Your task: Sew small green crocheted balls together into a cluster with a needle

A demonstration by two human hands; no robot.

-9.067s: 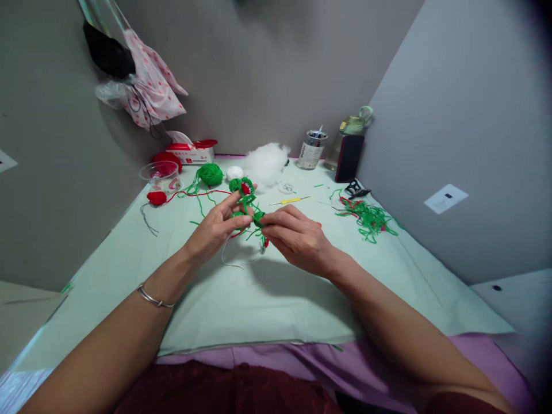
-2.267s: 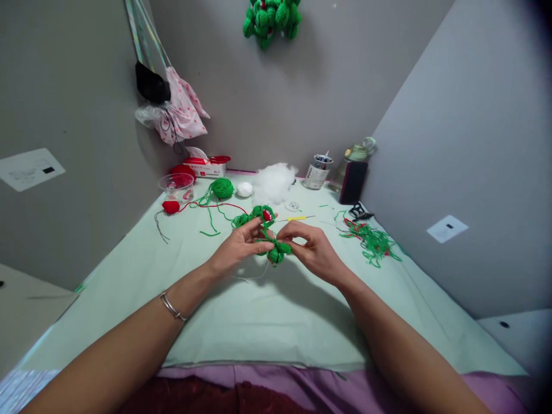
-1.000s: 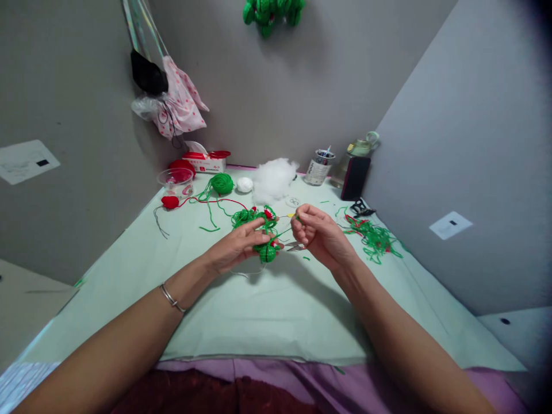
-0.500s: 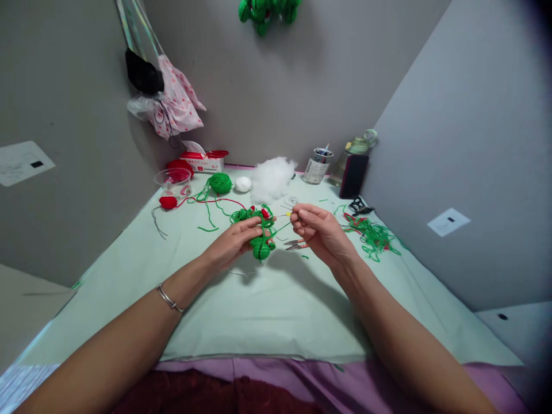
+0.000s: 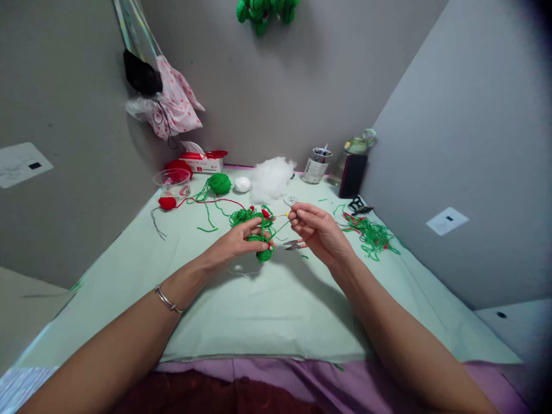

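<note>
My left hand [image 5: 241, 238] is closed around a green crocheted piece [image 5: 264, 254] with red and white parts, and its thumb presses on the lower rounded end. My right hand [image 5: 317, 227] is pinched on a thin needle-like metal tool [image 5: 287, 203] whose end pokes out past the fingertips. A strand of green yarn [image 5: 281, 227] runs taut from the crocheted piece to my right fingers. Between the hands shows a thin shaft with a yellow part [image 5: 287, 214]; whether it is held or lies behind is unclear. Small thread scissors [image 5: 295, 245] lie below my right fingers.
Green yarn [image 5: 219, 184], a small red ball [image 5: 167, 203], a clear tub [image 5: 172, 183] and white stuffing [image 5: 271, 179] sit at the back. A pen can [image 5: 317, 167], a phone [image 5: 352, 176] and tangled yarn scraps [image 5: 373, 234] are to the right.
The crocheted piece has turned in my left hand, and the left thumb has come down over its lower end. My right hand has barely shifted; the metal tool's end has tilted slightly.
</note>
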